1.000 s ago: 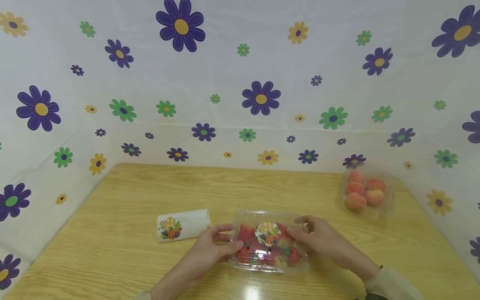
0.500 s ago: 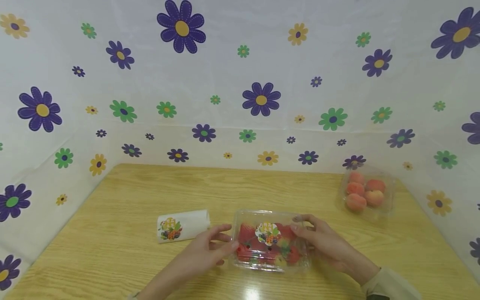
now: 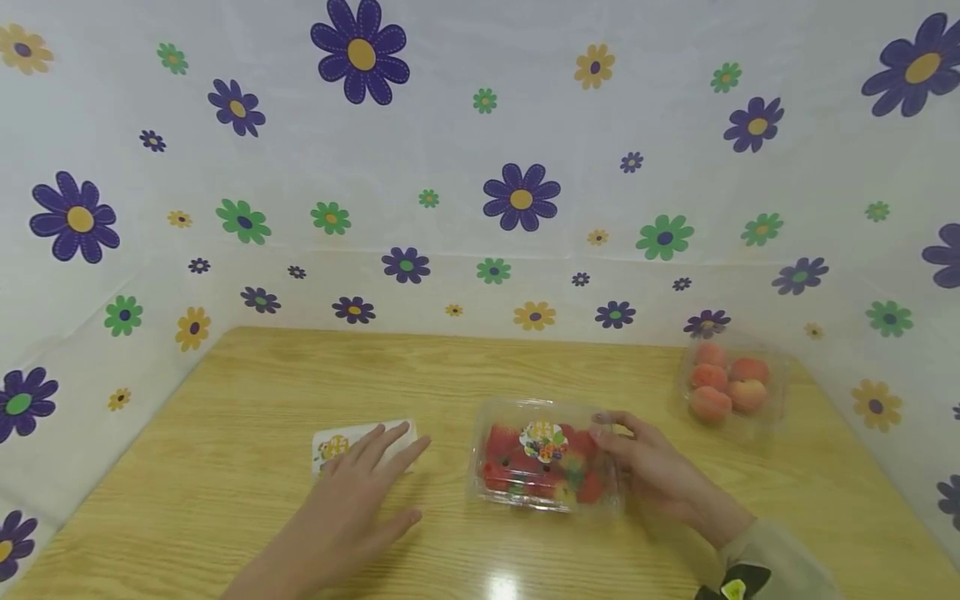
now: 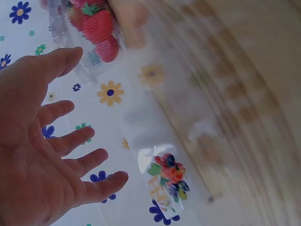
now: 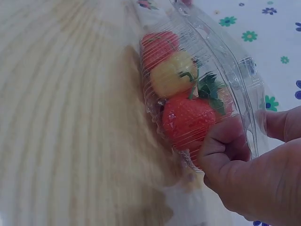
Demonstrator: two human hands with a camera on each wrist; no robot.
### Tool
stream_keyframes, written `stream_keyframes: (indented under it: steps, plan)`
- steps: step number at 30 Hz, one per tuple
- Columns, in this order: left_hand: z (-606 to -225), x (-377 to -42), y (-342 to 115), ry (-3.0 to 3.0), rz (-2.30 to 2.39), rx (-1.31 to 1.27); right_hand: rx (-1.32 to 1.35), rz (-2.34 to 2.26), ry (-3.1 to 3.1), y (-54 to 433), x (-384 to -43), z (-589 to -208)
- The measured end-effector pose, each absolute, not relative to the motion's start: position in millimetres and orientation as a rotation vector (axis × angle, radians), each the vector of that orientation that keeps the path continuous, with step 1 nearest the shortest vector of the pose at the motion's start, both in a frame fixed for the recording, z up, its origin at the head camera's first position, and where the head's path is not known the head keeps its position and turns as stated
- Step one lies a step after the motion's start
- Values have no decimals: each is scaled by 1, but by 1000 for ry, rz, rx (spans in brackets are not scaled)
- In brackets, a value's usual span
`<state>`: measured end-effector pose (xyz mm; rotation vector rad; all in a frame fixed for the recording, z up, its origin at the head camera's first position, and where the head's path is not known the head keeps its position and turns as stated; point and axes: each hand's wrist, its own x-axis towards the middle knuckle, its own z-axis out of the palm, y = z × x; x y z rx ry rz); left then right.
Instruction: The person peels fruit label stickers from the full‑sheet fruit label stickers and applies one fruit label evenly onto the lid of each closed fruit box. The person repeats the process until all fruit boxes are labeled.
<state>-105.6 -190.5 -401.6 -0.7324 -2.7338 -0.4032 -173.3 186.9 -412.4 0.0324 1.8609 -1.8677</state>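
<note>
My right hand (image 3: 663,471) grips the right end of a clear plastic fruit box (image 3: 491,492). Red strawberries (image 5: 188,120) show through its wall, and a round fruit sticker (image 3: 545,442) is on the lid. In the right wrist view one digit presses the box's side while others hold its rim. My left hand (image 3: 341,508), fingers spread and holding nothing, is off to the left of the box. It overlaps a white roll of fruit-printed stickers (image 3: 401,442) in the head view. The left wrist view shows the palm and open fingers beside the sticker roll (image 4: 164,183).
At the back right of the wooden table (image 3: 487,367) stands another clear box with several peaches (image 3: 710,404). A white flower-printed cloth (image 3: 442,142) rises behind the table and along both sides.
My left hand has let go of the strawberry box and moved left over the sticker roll. The box has shifted slightly away from me, still held by my right hand.
</note>
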Motion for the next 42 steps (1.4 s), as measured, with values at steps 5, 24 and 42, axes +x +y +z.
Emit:
stream_keyframes:
  steps: [5,24,42]
  plan:
    - [-407,-107,-200,-2716,-376,-817,55,-1875,1906,190,-187,-408]
    - [-411,-138,-186,-2733,-356,-994,-3,-1954,1877,203,-255,-402]
    - [-411,-166,-185,-2729,-360,-1085,-22,-1973,1833,198,-287,-401]
